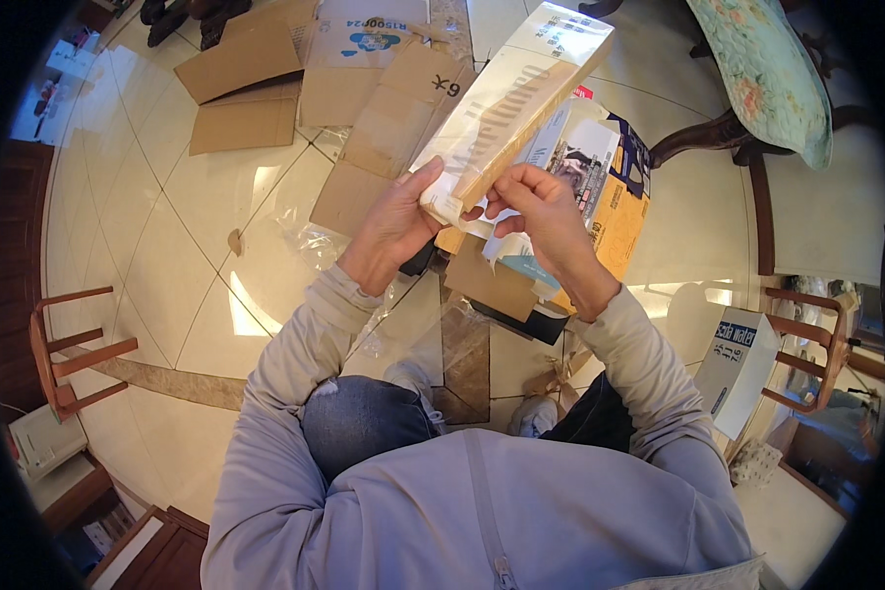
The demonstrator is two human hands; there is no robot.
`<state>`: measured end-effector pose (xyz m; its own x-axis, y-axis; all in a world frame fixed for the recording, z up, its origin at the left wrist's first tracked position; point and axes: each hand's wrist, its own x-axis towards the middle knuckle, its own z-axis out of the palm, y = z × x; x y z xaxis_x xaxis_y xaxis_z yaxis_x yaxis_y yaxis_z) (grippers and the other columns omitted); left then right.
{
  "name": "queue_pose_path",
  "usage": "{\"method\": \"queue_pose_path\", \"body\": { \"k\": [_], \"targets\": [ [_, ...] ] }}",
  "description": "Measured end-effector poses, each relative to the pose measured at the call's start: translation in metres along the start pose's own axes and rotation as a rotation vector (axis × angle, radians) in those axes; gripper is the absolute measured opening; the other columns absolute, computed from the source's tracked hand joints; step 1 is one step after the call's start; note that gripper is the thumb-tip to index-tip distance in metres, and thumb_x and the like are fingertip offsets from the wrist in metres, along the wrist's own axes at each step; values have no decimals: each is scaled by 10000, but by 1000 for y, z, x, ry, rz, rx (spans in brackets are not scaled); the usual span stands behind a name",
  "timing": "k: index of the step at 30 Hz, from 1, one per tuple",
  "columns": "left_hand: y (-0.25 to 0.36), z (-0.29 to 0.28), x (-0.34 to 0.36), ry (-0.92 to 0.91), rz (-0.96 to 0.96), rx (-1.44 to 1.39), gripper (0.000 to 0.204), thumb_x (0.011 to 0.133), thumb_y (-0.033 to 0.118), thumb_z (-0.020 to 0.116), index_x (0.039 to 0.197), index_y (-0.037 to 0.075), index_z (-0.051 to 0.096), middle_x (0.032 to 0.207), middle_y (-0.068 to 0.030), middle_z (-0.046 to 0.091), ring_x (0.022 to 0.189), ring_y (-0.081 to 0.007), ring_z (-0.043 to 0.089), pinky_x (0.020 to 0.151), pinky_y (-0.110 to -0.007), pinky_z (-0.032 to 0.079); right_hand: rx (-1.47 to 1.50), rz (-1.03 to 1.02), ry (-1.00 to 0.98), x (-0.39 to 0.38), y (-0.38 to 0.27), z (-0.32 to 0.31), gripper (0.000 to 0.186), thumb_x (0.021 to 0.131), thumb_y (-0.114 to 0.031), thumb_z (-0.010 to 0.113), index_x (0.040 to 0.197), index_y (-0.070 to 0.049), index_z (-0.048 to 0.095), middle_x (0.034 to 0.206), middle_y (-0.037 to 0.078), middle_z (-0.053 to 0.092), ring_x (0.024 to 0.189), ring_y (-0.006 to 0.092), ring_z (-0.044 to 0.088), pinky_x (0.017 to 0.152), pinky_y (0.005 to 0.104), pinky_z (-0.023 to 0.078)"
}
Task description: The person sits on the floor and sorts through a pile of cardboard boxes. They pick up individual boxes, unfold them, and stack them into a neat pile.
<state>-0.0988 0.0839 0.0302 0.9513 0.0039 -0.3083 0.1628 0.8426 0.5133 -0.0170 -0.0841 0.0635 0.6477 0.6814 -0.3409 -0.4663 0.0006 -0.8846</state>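
Open floor [167, 221] well left of carton [511, 103]

White-and-gold carton [509, 106], plain brown cardboard [251, 54], pale-green floral seat [765, 74]

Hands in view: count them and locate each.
2: the left hand grips the long white carton near its lower end; the right hand is at that end's right side.

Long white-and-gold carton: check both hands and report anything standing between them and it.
Nothing visible stands in the way. The left hand grips the long carton directly near its lower end; the right hand has its fingers at that end too. The orange packaging lies beyond the right hand, not between.
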Motion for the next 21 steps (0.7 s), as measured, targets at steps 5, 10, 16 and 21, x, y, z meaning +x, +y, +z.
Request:
{"method": "queue_pose_path", "body": {
  "k": [5, 10, 16, 21],
  "targets": [
    [-1, 2, -3, 25, -6, 14, 430, 937, 298, 504, 1233, -12, 460, 1155, -126, 582, 1013, -229, 601, 858, -395, 503, 1, -59, 32, 0, 3, 7, 135, 907, -173, 568, 877, -42, 558, 827, 30, 636, 746, 98, 632, 565, 216, 493],
    [-1, 4, -5, 20, -10, -5, 409, 941, 266, 505, 1228, -22, 459, 1165, -132, 578, 1031, -222, 600, 875, -361, 507, -272, -246, 168, 2, 4, 3, 92, 886, -102, 538, 863, -13, 537, 798, 45, 619, 741, 103, 629, 546, 220, 497],
    [5, -2, -10, 52, -23, 225, 381, 926, 253, 541, 1168, -40, 515, 1092, -116, 612, 983, -171, 610, 824, -301, 515, -580, -294, 226, 10, 0, -19, 153, 872, -95, 540, 972, 19, 551, 835, 67, 628, 686, 87, 586, 563, 228, 498],
    [24, -2, -18, 89, 114, 634, 365, 906, 221, 576, 1121, -74, 561, 999, -64, 639, 882, -98, 602, 754, -245, 489, -376, -392, 384, 23, -14, -50, 305, 909, -169, 528, 1170, -11, 534, 974, 65, 634, 793, 98, 591, 667, 247, 482]
  ]
}}
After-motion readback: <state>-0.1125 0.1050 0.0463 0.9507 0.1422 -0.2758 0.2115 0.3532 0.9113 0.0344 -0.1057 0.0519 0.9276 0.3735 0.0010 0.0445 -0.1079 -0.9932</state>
